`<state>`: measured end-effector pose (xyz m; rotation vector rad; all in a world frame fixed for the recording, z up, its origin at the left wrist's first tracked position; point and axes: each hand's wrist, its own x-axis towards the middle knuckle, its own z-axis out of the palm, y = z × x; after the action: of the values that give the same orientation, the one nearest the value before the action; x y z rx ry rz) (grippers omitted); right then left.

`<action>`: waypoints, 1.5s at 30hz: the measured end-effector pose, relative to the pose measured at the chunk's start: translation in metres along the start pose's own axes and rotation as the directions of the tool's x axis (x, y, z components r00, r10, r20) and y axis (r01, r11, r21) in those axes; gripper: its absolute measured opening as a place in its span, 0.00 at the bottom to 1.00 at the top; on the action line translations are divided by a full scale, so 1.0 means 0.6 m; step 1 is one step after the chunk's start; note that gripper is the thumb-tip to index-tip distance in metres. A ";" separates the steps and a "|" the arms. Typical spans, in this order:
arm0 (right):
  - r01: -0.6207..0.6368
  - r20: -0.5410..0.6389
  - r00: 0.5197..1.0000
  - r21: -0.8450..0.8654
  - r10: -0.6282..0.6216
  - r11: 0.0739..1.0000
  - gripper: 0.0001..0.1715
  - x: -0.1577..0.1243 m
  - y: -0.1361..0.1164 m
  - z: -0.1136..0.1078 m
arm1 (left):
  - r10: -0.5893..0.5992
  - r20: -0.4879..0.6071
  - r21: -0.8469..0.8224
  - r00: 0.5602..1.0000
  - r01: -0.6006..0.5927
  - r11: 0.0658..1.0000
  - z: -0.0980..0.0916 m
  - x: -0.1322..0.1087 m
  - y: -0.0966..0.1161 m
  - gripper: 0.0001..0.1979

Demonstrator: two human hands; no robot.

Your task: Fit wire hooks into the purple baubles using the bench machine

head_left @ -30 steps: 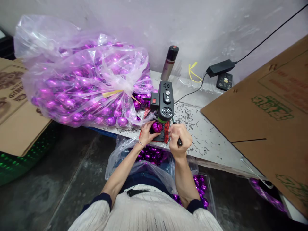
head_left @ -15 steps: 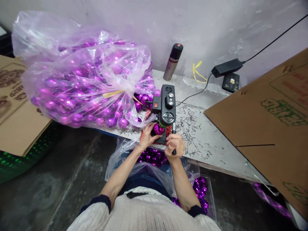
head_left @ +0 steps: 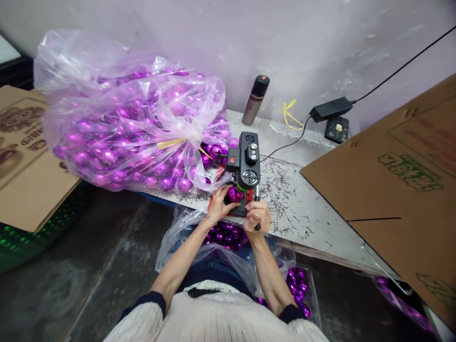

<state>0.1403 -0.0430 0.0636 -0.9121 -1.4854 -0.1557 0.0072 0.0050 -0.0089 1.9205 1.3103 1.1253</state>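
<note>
A shiny purple ball ornament (head_left: 235, 194) sits under the head of a small black bench press machine (head_left: 249, 159) with a red switch. My left hand (head_left: 220, 204) curls around the ball's left and near sides, thumb and fingers on it. The fist of my right hand (head_left: 258, 216) is wrapped round the machine's lever handle (head_left: 257, 227), whose black tip shows below it. Between my forearms, a clear plastic bag in my lap holds more purple balls (head_left: 228, 235).
A big clear bag of purple balls (head_left: 135, 128) fills the table's left. Small dark pins (head_left: 281, 194) litter the table (head_left: 313, 223). Behind are a spray can (head_left: 255, 99), yellow tie (head_left: 292, 116) and power adapter (head_left: 331, 110). Cardboard boxes (head_left: 384, 190) flank both sides.
The whole view has shifted slightly, with the table's things sitting a little lower in the picture. Both hands keep their holds on the ball and the lever handle.
</note>
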 end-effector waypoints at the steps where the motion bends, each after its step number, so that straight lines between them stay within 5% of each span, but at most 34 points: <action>1: -0.002 -0.002 1.000 0.004 0.002 1.000 0.18 -0.001 0.001 0.001 | 0.001 -0.003 -0.005 1.000 -0.001 1.000 0.000 0.000 0.000 0.35; 8: 0.096 0.023 0.995 0.007 -0.097 0.995 0.18 -0.001 0.006 0.001 | 0.000 -0.008 -0.056 1.000 0.000 0.998 0.001 0.002 0.002 0.34; 13: -0.079 0.011 0.997 0.014 0.079 0.997 0.19 0.069 -0.034 -0.015 | 0.024 -0.021 -0.047 0.999 -0.025 0.999 -0.004 -0.003 0.009 0.35; 16: -0.218 0.063 0.975 0.039 0.215 0.975 0.19 0.108 -0.058 -0.023 | 0.107 -0.046 0.015 0.993 -0.107 0.994 -0.020 -0.049 0.017 0.37; 21: -0.147 0.066 0.987 0.050 0.144 0.988 0.17 0.101 -0.058 -0.023 | 0.253 0.068 0.146 0.965 -0.260 0.954 -0.044 -0.173 0.022 0.43; 23: -0.120 0.071 0.990 0.029 0.118 0.992 0.17 0.089 -0.055 -0.023 | 0.269 0.046 0.166 0.962 -0.273 0.948 -0.048 -0.182 0.021 0.42; 26: -0.107 0.078 0.991 0.013 0.106 0.994 0.17 0.082 -0.054 -0.023 | 0.268 -0.119 0.147 0.956 -0.250 0.957 -0.061 -0.106 0.020 0.27; 30: -0.108 0.081 0.991 0.016 0.106 0.994 0.17 0.084 -0.056 -0.023 | 0.045 -0.349 0.085 0.936 -0.016 0.996 -0.102 0.100 0.020 0.17; 32: -0.096 0.080 0.992 0.014 0.094 0.995 0.17 0.085 -0.056 -0.023 | -0.137 -0.350 0.110 0.927 0.185 0.977 -0.120 0.191 0.020 0.15; 34: -0.080 0.085 0.993 0.011 0.079 0.997 0.17 0.084 -0.056 -0.022 | -0.309 -0.223 0.244 0.925 0.359 0.901 -0.129 0.250 0.022 0.16; 37: -0.067 0.092 0.994 0.014 0.066 0.998 0.16 0.082 -0.055 -0.022 | -0.427 -0.088 0.399 0.900 0.424 0.813 -0.127 0.282 0.028 0.20; 40: -0.063 0.089 0.994 0.011 0.062 0.998 0.16 0.082 -0.055 -0.022 | -0.388 -0.069 0.406 0.919 0.381 0.831 -0.121 0.276 0.033 0.26; 42: -0.060 0.094 0.994 0.007 0.059 0.998 0.16 0.082 -0.055 -0.023 | -0.318 -0.087 0.296 0.944 0.329 0.897 -0.124 0.260 0.032 0.29; 45: -0.052 0.107 0.993 0.008 0.050 0.999 0.16 0.082 -0.055 -0.024 | -0.277 -0.120 -0.114 0.953 0.264 0.958 -0.140 0.215 0.022 0.34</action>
<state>0.1385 -0.0524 0.1238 -0.9611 -1.5582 -0.0622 -0.0369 0.1186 0.0860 1.5607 1.5097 1.1691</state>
